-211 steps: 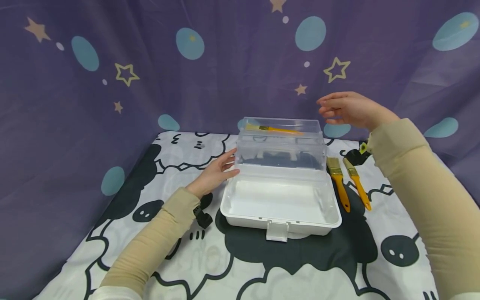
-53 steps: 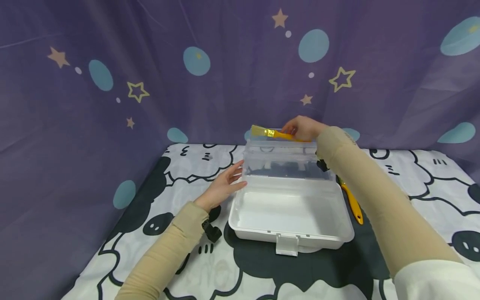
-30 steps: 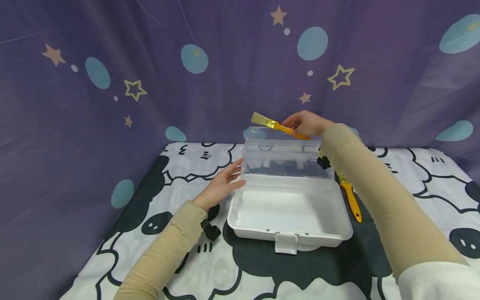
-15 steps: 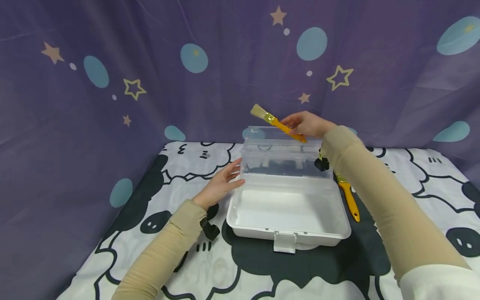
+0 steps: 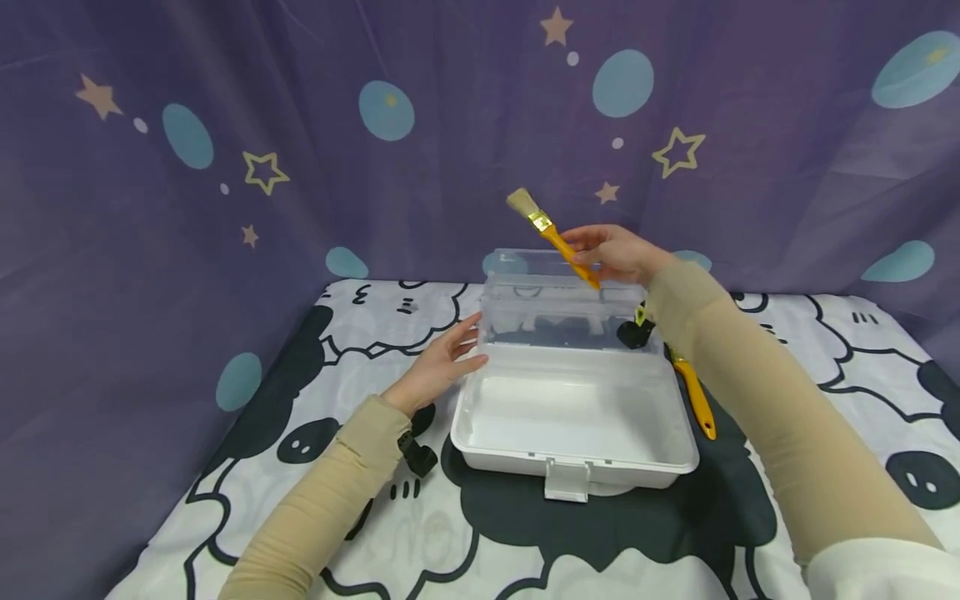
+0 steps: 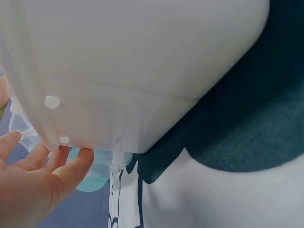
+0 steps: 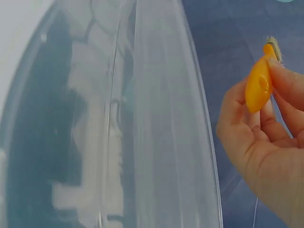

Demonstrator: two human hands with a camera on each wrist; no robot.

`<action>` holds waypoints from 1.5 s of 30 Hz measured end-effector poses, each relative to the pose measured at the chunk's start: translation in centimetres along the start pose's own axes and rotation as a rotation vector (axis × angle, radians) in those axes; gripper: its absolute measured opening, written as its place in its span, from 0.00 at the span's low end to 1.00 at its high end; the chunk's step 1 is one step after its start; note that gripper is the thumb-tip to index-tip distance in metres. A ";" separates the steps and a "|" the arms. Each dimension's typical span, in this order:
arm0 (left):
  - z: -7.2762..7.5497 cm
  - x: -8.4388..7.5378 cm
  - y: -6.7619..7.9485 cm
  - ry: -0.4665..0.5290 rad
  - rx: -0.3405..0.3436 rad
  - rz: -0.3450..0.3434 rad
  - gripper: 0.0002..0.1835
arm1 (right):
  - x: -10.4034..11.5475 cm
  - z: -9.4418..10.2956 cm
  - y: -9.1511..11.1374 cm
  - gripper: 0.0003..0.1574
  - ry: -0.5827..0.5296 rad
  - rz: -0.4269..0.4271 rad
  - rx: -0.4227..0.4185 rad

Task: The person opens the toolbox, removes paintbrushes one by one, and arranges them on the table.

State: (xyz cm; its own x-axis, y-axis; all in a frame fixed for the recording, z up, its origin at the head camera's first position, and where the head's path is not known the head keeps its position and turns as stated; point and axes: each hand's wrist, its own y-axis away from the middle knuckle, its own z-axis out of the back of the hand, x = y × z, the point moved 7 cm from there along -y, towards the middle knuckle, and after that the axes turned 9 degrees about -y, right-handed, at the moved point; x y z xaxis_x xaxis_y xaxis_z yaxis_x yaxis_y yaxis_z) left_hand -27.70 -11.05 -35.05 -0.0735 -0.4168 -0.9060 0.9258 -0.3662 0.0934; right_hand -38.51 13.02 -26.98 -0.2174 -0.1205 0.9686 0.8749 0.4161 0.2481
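Note:
My right hand (image 5: 618,252) pinches a paintbrush (image 5: 549,233) by its yellow handle, above the raised clear lid (image 5: 540,312) of a white plastic box. The pale bristles point up and to the left. In the right wrist view, the handle's end (image 7: 259,88) lies between thumb and fingers, with the bristles beyond. My left hand (image 5: 438,367) rests its extended fingertips at the back left corner of the white box (image 5: 573,462), near the hinge. The left wrist view has its fingertips against the box wall (image 6: 118,95). Inside, the box holds nothing visible.
A second paintbrush (image 5: 697,396) lies on the cloth at the box's right side, partly behind my right sleeve (image 5: 765,400). The box's latch (image 5: 566,481) hangs down in front. A purple curtain (image 5: 450,192) with stars stands behind the black and white cloth (image 5: 397,550).
The right hand came from the right, took the brush from the top of the lid and lifted it, tilting the bristles upward. The left hand has stayed at the box's corner.

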 end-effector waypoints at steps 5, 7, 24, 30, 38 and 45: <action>0.0 -0.2 -0.2 -0.009 -0.006 -0.002 0.39 | -0.1 -0.1 0.6 0.31 -0.089 -0.005 0.007; 0.1 -0.2 -0.2 -0.012 -0.008 -0.001 0.39 | -0.2 -0.1 0.7 0.32 -0.118 -0.008 0.005; -0.1 -0.1 -0.1 0.010 0.006 0.008 0.39 | -0.6 0.1 3.2 0.35 -0.306 -0.022 -0.033; 0.0 -0.1 0.0 0.009 0.008 0.018 0.39 | -0.7 -0.3 4.1 0.35 -0.326 -0.015 -0.042; 0.0 0.1 -0.2 -0.005 0.009 0.020 0.39 | -1.4 -0.4 6.1 0.36 -0.348 -0.004 -0.047; -0.2 0.1 -0.3 0.026 0.015 0.029 0.39 | -2.3 -0.2 7.3 0.37 -0.340 -0.027 -0.044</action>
State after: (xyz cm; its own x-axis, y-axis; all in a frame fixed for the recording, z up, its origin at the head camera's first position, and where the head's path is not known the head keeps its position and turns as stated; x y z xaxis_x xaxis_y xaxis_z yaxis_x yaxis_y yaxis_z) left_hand -27.94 -10.85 -35.22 -0.0368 -0.4055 -0.9134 0.9217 -0.3669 0.1258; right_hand -31.52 16.13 -27.44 -0.3661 0.1798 0.9130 0.8830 0.3767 0.2799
